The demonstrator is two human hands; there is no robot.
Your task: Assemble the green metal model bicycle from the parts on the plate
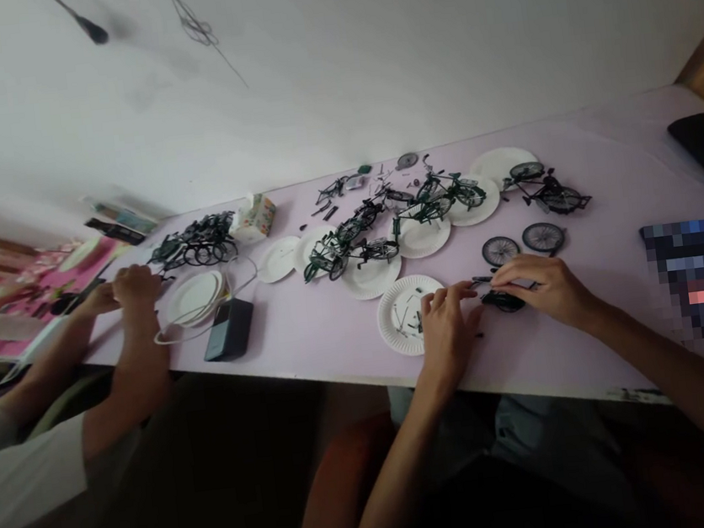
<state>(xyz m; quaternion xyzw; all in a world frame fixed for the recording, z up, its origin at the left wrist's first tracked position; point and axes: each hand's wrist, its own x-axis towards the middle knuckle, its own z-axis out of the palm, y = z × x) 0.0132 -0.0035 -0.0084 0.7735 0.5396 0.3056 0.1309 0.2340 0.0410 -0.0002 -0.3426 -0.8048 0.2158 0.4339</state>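
Observation:
My left hand [451, 325] is over the right edge of a white paper plate [391, 327] that holds small dark parts. Its fingers are bent; whatever lies between the fingertips is too small to tell. My right hand [549, 286] has its fingers pressed together beside a small dark green bicycle part [502, 301], with a thin greyish piece at the fingers that I cannot name. Just behind the right hand lie two loose spoked wheels, one on the left [500, 250] and one on the right [543, 236].
Several model bicycles [434, 199] rest across paper plates [425, 239] further back. A power bank [228, 329] with a white cable, stacked plates [197, 299] and a tissue box [254, 216] are left. Another person's hands [135, 287] work at far left.

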